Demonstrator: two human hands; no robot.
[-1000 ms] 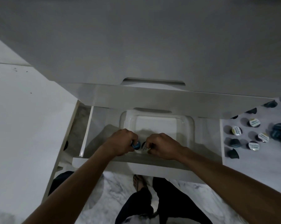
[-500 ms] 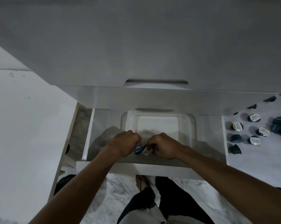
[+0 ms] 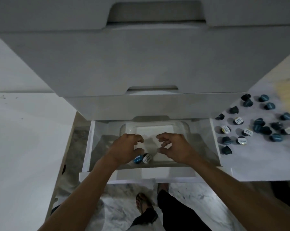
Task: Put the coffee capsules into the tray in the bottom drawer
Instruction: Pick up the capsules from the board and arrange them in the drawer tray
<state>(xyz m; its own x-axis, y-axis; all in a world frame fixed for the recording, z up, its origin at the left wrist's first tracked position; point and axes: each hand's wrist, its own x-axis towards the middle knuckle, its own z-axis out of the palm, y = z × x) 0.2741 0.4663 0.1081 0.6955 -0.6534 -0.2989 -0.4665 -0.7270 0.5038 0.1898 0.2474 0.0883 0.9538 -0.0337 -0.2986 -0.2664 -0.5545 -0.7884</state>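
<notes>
Hands hover over the open bottom drawer (image 3: 97, 147), both above the clear tray (image 3: 181, 129) that sits inside it. The left hand (image 3: 124, 150) has its fingers (image 3: 138, 139) loosely curled and a little spread, and it holds nothing. The right hand (image 3: 175, 148) is the same: fingers bent and apart, thumb pointing toward the other hand, nothing between them. The two hands are near each other but do not touch.

Two coffee capsules lie in the tray at its near edge, just under the left hand. The blue-lidded capsule (image 3: 137, 159) is on the left and the white-lidded capsule (image 3: 147, 158) is on the right; they touch each other, or almost, since this corner is dark and I cannot say for sure. Both look tilted, with the lids facing toward the camera.

Many more loose capsules (image 3: 251, 124) are spread on the white worktop (image 3: 257, 162) to the right of the drawer, well apart from the tray. Some stand with the printed lid up, others lie on the side and show the dark body.

Above the open drawer, the closed upper drawers (image 3: 141, 64) of the white cabinet fill the top of the view. Below, a marble floor (image 3: 117, 205) is seen, with a foot in a sandal (image 3: 143, 205) and a dark trouser leg (image 3: 177, 214).
</notes>
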